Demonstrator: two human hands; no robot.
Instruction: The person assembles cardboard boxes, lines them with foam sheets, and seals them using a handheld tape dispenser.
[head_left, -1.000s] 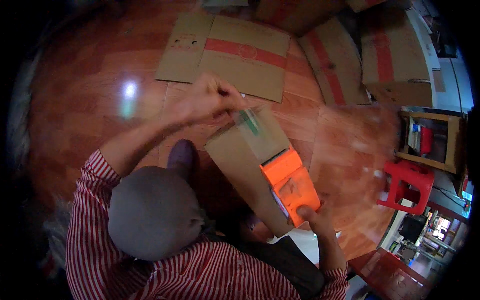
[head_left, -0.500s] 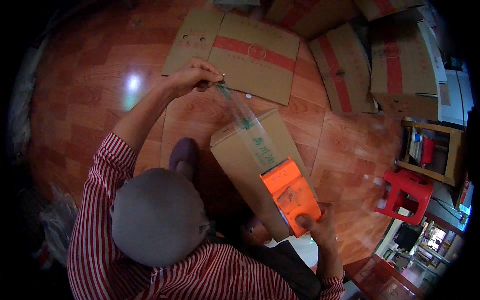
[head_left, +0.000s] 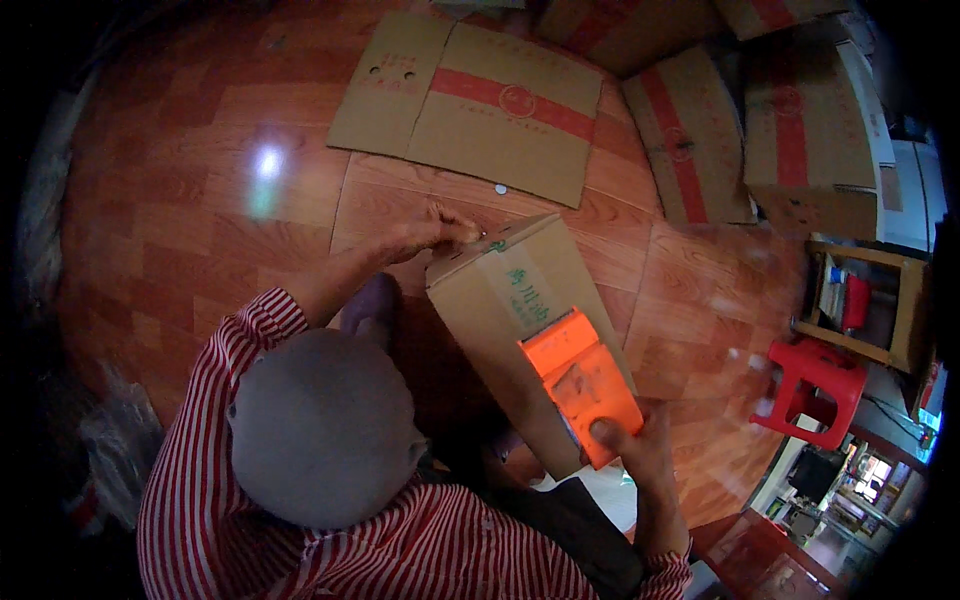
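Note:
A brown cardboard box [head_left: 480, 320] stands at a slant in front of me. A strip of clear packing tape with green print [head_left: 523, 288] lies along its top, running to the far edge. My right hand [head_left: 640, 440] grips an orange tape dispenser [head_left: 575, 370] resting on the box top, thumb over its near end. My left hand [head_left: 445, 232] is at the box's far end, against the edge where the tape reaches. Its fingers are blurred and partly hidden, so their grip is unclear.
A flattened carton with a red band [head_left: 510, 100] lies on the wood-patterned floor beyond the box. More cartons [head_left: 690, 140] stand at the far right. A red plastic stool [head_left: 815, 390] and a wooden frame [head_left: 870, 300] are on the right. Clear plastic wrap [head_left: 120, 440] lies at the left.
My left hand has come down and nearer, from holding the tape's end raised beyond the box to the box's far end. The tape now lies flat on top. The dispenser has barely moved.

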